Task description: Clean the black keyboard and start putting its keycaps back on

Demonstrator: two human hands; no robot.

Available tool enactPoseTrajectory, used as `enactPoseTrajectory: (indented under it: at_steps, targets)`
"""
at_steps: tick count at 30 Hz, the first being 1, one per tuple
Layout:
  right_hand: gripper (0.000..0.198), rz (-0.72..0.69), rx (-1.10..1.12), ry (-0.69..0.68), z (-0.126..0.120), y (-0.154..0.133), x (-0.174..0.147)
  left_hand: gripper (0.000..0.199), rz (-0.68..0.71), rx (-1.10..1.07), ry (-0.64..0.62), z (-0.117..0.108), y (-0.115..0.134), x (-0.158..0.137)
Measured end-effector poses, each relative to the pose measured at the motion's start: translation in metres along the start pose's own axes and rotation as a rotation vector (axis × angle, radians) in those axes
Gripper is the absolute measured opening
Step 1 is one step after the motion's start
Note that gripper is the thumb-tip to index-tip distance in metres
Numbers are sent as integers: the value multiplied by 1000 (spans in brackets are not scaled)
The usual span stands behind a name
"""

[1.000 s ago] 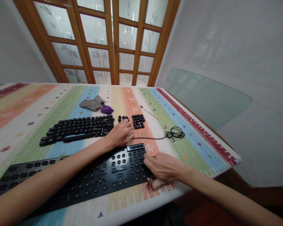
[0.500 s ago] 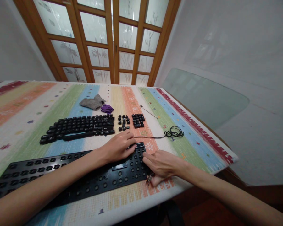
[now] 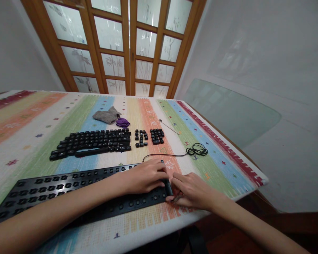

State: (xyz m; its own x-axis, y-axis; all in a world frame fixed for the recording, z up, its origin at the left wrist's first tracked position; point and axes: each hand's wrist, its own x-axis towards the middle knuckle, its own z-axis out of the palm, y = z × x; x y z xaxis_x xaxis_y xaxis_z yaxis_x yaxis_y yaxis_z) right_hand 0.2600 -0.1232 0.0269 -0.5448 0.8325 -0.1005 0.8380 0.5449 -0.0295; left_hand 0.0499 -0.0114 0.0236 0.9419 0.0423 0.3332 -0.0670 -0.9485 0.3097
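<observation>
A black keyboard base [image 3: 66,183] with its keycaps off lies along the table's front edge, its right end raised so that the side shows. My left hand [image 3: 148,176] reaches across its right part, fingers curled over the right edge and gripping it. Close by that edge, my right hand [image 3: 193,190] is closed around a small metal tool [image 3: 178,197]; its kind is mostly hidden by the fingers. Behind the base, the loose black keycaps [image 3: 95,141] are laid out in keyboard order, with smaller groups of keycaps [image 3: 157,136] to their right.
A black cable [image 3: 197,149] runs from behind the base to a coiled bundle. A thin rod-like brush [image 3: 169,127] lies farther back. Grey cloth [image 3: 104,116] and a purple pouch-like item [image 3: 122,122] rest behind the keycaps. The striped tablecloth [image 3: 228,176] ends at the right edge.
My left hand has shifted right and down to the keyboard base's right edge, which is now tilted up. My right hand has moved slightly right, still holding the metal tool.
</observation>
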Motion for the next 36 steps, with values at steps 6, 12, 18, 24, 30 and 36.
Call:
enactPoseTrajectory:
  at_steps: [6, 12, 18, 24, 30, 36]
  targets:
    - [26, 344, 198, -86, 1, -34, -3, 10, 144, 70, -102, 1, -6, 25]
    - [31, 475, 148, -81, 5, -52, -1, 7, 220, 85, -158, 3, -8, 31]
    - [26, 521, 85, -27, 15, -61, 3, 12, 236, 105, -167, 6, -8, 27]
    - [24, 548, 83, -20, 20, -61, 5, 15, 282, 51, -158, 6, -11, 33]
    - [20, 521, 60, 18, 28, -59, 6, 13, 314, 73, -91, 12, -15, 30]
    - [22, 524, 123, 37, 32, -57, 7, 17, 324, 90, -109, 13, -18, 29]
